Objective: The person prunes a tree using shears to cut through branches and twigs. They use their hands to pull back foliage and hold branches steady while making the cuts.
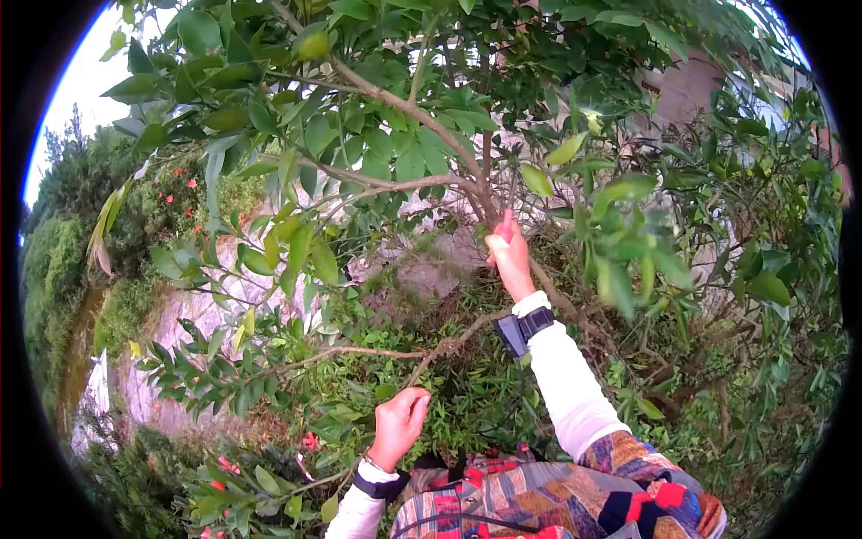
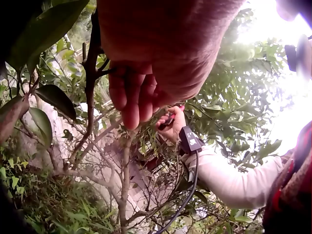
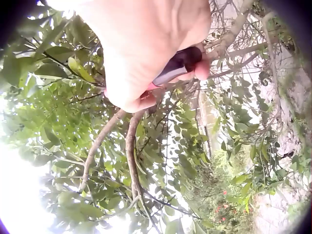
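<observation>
My right hand (image 1: 510,259) is raised at the fork of the tree and grips a tool with a red-and-black handle (image 3: 178,66). The red part (image 1: 505,226) sticks up past the fingers toward the trunk (image 1: 488,205); the working end is hidden among twigs and leaves. In the right wrist view the handle's black end shows below the palm, close to the branches. My left hand (image 1: 400,427) hangs low in front of the body, its fingers (image 2: 131,100) loosely bent and holding nothing. A thin dark stem (image 2: 91,73) stands beside it in the left wrist view.
A thick branch (image 1: 409,108) rises up and left from the fork, and a lower bent branch (image 1: 458,341) crosses between the hands. Leaves hang close to the right of the right hand. Pale rocky ground (image 1: 189,337) and red flowers (image 1: 175,193) lie to the left.
</observation>
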